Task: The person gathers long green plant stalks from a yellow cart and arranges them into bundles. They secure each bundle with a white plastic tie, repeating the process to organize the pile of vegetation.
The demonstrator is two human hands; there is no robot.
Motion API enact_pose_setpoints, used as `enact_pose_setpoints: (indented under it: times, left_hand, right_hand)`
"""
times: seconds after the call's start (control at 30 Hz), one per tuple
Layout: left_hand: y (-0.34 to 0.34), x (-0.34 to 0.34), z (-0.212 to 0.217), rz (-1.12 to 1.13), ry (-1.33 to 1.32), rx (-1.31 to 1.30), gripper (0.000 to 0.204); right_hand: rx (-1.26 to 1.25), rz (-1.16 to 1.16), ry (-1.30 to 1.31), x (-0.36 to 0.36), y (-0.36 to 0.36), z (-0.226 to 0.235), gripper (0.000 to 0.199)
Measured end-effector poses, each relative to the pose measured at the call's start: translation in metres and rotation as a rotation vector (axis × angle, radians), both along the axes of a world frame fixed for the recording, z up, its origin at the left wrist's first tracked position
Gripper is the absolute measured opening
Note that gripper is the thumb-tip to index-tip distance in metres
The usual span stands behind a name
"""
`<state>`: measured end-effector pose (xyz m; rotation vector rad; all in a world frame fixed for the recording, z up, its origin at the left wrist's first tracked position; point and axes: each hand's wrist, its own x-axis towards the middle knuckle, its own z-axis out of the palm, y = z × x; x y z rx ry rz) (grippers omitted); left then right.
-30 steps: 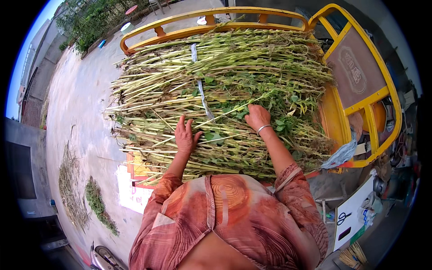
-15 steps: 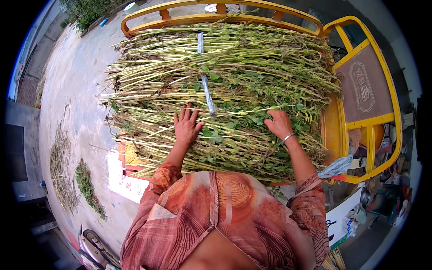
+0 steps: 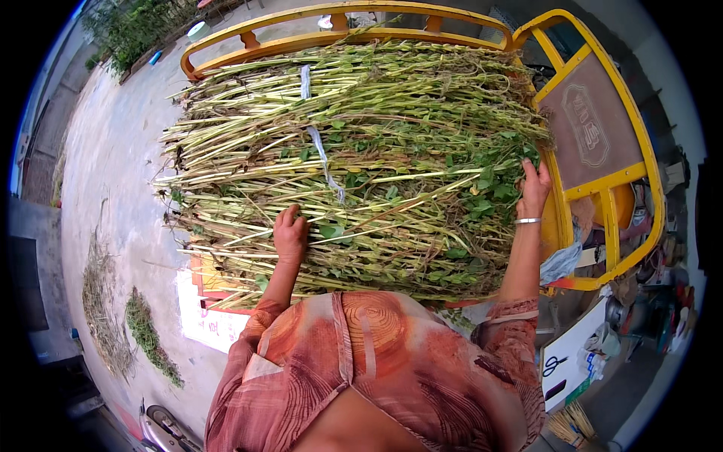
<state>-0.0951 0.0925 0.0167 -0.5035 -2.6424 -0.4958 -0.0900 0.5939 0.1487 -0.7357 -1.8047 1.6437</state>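
A thick layer of cut plant stalks [image 3: 241, 135], with green and yellowing pods and leaves toward the right, fills the bed of a yellow-railed cart. My left hand [image 3: 290, 235] is closed low over the stalks left of the middle, its fingers curled round some of them; which ones is partly hidden. At the right end, my right hand [image 3: 533, 188], with a bracelet at the wrist, closes on a bunch of green leafy tops [image 3: 493, 184]. A pale cloth strip [image 3: 319, 151] lies across the stalks, partly covered by them.
Yellow rails [image 3: 263, 36] border the far side, and a yellow frame with a brown panel [image 3: 584, 124] stands at the right. Bluish plastic [image 3: 561, 262] hangs near my right forearm. Plant piles [image 3: 151, 335] lie on the concrete at left. Scissors [image 3: 553, 366] rest on a white board at lower right.
My right hand has moved right to the leafy tops at the bed's end. The left hand has shifted toward me and curled from spread fingers. The whole view has shifted slightly.
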Motion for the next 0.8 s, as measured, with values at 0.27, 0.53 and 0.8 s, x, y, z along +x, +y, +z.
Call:
enact_pose_setpoints:
  times: [0.27,0.53,0.8]
  left_hand:
    - [0.004,-0.002,0.018,0.003,-0.218,-0.101,0.025]
    - [0.049,-0.007,0.178,-0.530,-0.778,1.101,0.065]
    - [0.181,-0.004,0.222,-0.654,-0.712,0.456,0.071]
  right_hand:
    - [0.135,0.046,0.229,0.023,0.039,0.099,0.014]
    - [0.188,0.175,0.374,0.035,-0.060,0.122,0.008]
    - [0.388,0.272,0.555,0.030,-0.119,0.144,0.013]
